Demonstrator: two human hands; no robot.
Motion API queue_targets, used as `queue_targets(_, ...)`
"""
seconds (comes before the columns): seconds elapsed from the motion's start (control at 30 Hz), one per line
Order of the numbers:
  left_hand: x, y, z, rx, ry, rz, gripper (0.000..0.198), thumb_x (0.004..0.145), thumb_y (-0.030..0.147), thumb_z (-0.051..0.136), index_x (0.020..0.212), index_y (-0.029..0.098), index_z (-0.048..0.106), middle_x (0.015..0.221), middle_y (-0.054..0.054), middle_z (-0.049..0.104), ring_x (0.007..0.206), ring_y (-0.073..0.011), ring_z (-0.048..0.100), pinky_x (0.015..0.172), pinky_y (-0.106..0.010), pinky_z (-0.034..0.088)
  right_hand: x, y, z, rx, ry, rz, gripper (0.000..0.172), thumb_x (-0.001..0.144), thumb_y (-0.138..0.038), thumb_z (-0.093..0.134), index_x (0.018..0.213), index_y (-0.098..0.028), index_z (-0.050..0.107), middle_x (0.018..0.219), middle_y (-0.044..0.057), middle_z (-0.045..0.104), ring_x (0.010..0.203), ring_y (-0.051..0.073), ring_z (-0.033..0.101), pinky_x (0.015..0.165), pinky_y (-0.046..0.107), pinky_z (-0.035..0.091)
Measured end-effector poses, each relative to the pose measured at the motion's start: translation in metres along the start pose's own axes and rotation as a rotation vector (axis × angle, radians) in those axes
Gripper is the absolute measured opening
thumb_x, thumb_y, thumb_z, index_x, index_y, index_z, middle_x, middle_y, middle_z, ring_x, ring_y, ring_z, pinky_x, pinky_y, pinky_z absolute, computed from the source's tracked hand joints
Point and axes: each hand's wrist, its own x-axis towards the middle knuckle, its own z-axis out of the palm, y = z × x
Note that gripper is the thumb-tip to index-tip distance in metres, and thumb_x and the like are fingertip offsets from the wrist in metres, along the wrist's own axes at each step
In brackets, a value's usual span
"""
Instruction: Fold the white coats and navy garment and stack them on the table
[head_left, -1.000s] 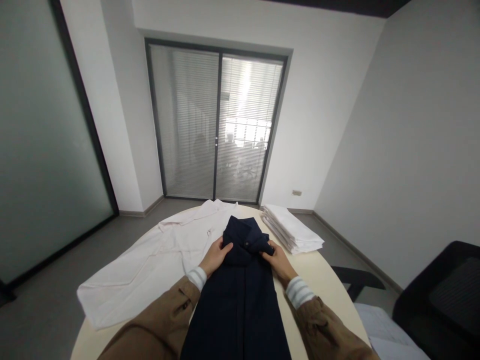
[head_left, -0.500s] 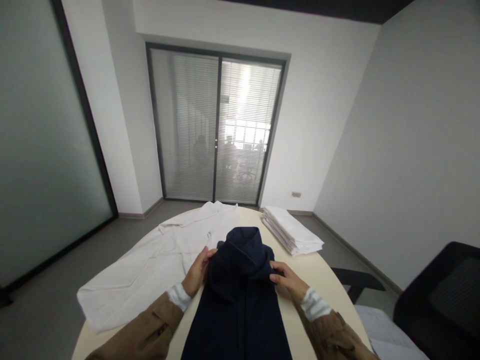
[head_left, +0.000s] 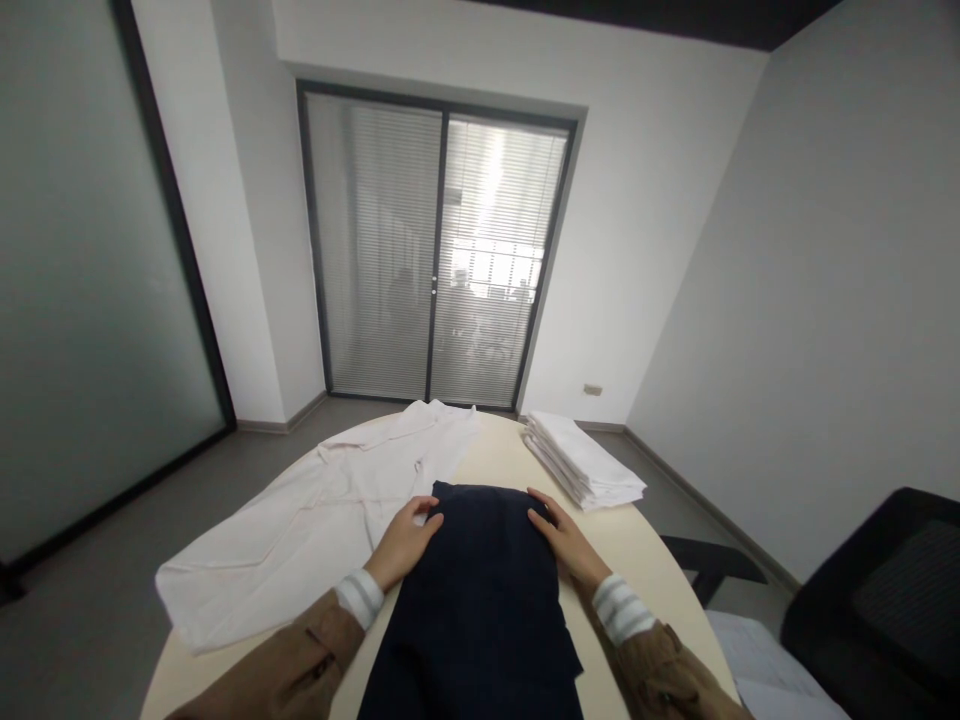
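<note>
A dark navy garment point(head_left: 484, 600) lies lengthwise on the pale round table point(head_left: 664, 600), its far end forming a smooth, straight-topped edge. My left hand point(head_left: 409, 535) grips the far left corner between thumb and fingers. At the far right corner, my right hand point(head_left: 566, 540) rests with its fingers apart, thumb on top and fingertips at the edge. To the left a white garment point(head_left: 300, 530) is spread over the table. Behind and to the right sits a folded white stack point(head_left: 581, 460).
A black chair point(head_left: 885, 600) stands at the right, with its armrest beside the table. White papers point(head_left: 772, 665) lie below the table edge there. Glass doors with blinds point(head_left: 435, 250) are beyond the table.
The hood-like bunched part at the garment's far end is out of sight, and a flat, smooth surface shows there. Both hands have shifted slightly on its corners.
</note>
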Motion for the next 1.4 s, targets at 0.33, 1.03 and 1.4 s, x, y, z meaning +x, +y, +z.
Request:
queue_targets(0.33,0.055,0.012,0.015,-0.136,-0.021,-0.185,0.058,0.077,0.033,0.075,0.128,0.012,0.058,0.106,-0.013,0.073,0.095,-0.0249,0.07,0.082,-0.03,0.053,0.026,0.006,0.0,0.09,-0.029,0.018,0.059,0.065,-0.04,0.081,0.12,-0.025,0.065,0.122,0.007,0.068,0.114,0.028,0.061,0.106,0.046,0.043)
queue_targets(1.03,0.059,-0.005,0.015,-0.121,-0.096,-0.093,0.068,0.07,0.015,0.073,0.135,0.01,0.054,0.139,-0.016,0.057,0.13,-0.0273,0.052,0.111,-0.033,0.037,0.001,-0.007,0.003,0.206,-0.215,0.106,0.08,0.06,-0.034,0.088,0.133,-0.028,0.055,0.135,0.007,0.06,0.122,0.026,0.058,0.111,0.044,0.039)
queue_targets(1.4,0.05,0.013,0.016,-0.086,-0.093,-0.022,0.068,0.08,0.017,0.062,0.145,0.014,0.043,0.144,-0.01,0.052,0.133,-0.0226,0.049,0.113,-0.029,0.035,0.021,0.01,-0.001,0.037,0.018,-0.039,0.053,0.078,-0.051,0.072,0.123,-0.024,0.067,0.132,0.008,0.063,0.125,0.028,0.055,0.113,0.047,0.036)
